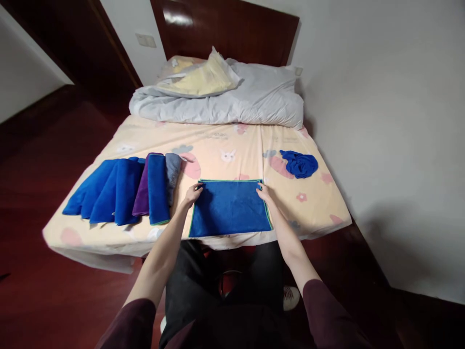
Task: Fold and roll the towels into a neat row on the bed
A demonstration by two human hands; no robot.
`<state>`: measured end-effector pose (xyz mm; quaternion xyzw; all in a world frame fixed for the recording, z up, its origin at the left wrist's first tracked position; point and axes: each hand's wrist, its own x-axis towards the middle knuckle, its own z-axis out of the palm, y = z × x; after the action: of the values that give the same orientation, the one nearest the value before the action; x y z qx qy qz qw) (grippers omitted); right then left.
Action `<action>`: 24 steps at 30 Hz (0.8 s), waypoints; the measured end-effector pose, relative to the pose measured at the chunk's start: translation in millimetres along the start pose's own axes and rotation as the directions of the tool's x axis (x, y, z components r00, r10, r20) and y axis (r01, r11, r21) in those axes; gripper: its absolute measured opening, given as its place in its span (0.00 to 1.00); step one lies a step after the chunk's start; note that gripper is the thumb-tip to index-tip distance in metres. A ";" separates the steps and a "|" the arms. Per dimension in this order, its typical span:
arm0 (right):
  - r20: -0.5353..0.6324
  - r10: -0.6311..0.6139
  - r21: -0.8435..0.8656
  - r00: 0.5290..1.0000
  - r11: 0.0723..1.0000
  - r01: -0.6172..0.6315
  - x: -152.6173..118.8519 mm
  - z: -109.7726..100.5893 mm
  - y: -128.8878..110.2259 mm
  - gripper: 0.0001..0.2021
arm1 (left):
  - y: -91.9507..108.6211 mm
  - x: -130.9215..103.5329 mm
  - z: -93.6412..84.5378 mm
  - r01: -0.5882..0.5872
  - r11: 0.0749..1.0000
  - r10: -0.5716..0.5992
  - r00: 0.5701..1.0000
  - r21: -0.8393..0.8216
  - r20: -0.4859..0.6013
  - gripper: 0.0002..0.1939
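A blue towel [231, 208] with green edging lies flat in a rectangle near the front edge of the bed. At its far left corner, my left hand [193, 194] is closed on the edge, thumb and fingers pinching the cloth. My right hand [263, 192] pinches the far right corner in the same way. To the left is a row of folded towels: several blue ones [125, 191], a purple one [142, 189], a green-edged blue one [157, 189] and a grey one [172, 174]. A crumpled blue cloth [301, 165] rests on the right.
The bed has a patterned sheet [225, 140]. A rolled grey quilt [261, 97] and a pale yellow pillow [203, 77] lie by the dark wooden headboard [232, 29]. A white wall [392, 121] stands on the right, and dark red floor [43, 194] surrounds the bed.
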<state>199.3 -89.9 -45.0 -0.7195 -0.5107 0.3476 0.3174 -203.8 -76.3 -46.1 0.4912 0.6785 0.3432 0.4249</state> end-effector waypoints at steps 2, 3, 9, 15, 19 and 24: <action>-0.012 -0.008 -0.004 1.000 1.000 0.008 5.8 1.2 0.4 0.26 | 3.7 3.8 4.7 -0.010 1.000 0.010 0.999 0.020 -0.039 0.30; -0.018 -0.016 -0.010 1.000 1.000 0.015 8.0 1.1 1.1 0.27 | 5.0 5.7 6.3 -0.014 1.000 0.015 0.998 0.025 -0.061 0.30; -0.081 -0.091 -0.169 0.993 0.983 0.077 13.2 -3.1 11.2 0.28 | 10.5 13.0 9.2 -0.037 0.999 0.039 0.996 0.026 -0.084 0.28; -0.150 -0.155 -0.141 0.976 0.981 0.134 20.7 -9.1 23.9 0.30 | 17.3 18.2 10.3 -0.073 0.993 0.080 0.994 0.093 -0.072 0.32; -0.121 -0.152 -0.156 0.981 0.979 0.132 28.6 -7.9 28.4 0.28 | 21.0 23.9 9.0 -0.085 0.970 0.104 0.992 0.229 -0.074 0.29; -0.089 -0.132 -0.227 0.987 0.968 0.108 36.3 -1.7 27.2 0.21 | 24.3 35.8 8.8 -0.086 0.896 0.111 0.993 0.436 -0.033 0.23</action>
<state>223.3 -62.9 -72.5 -0.7351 -0.5717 0.2311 0.2818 -192.3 -34.7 -36.8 0.5972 0.7239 0.2185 0.2677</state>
